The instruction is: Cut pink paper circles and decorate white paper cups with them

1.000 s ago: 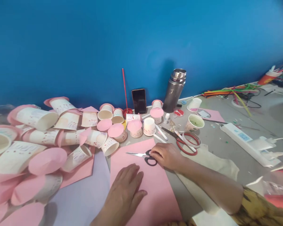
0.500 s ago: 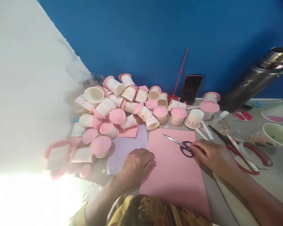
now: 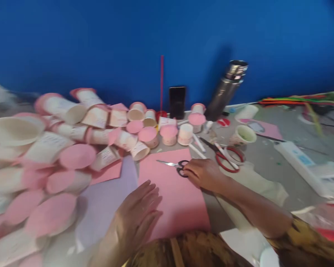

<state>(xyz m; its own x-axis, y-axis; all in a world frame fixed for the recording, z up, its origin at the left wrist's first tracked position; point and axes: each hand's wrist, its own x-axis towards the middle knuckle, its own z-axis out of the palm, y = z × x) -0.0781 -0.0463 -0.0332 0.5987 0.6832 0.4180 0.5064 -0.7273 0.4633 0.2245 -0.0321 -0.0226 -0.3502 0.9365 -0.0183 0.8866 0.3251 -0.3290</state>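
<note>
My left hand (image 3: pixel 137 211) lies palm down over the left edge of a pink sheet of paper (image 3: pixel 172 200), its fingers stretched out and holding nothing. At the sheet's right side, my right hand (image 3: pixel 204 172) has its fingers closed on the black handle of small scissors (image 3: pixel 172 164). The scissors' blades lie slightly apart over the paper and point left. Some of the right fingertips are hidden behind the hand. A lilac sheet (image 3: pixel 105 202) sits to the left, partly under the pink one.
Many paper cups with pink paper discs (image 3: pixel 78 155) are heaped on the left. Toward the back stand a phone (image 3: pixel 177 103), a red stick (image 3: pixel 161 81) and a dark flask (image 3: pixel 224 91). Red-handled scissors (image 3: pixel 227 163), white markers (image 3: pixel 199 144) and a green-lined cup (image 3: pixel 242 135) lie rightward.
The view has swung right, bringing more of the table's right side into sight. My left hand's fingers have straightened and spread. My right hand stays at the scissors' handle.
</note>
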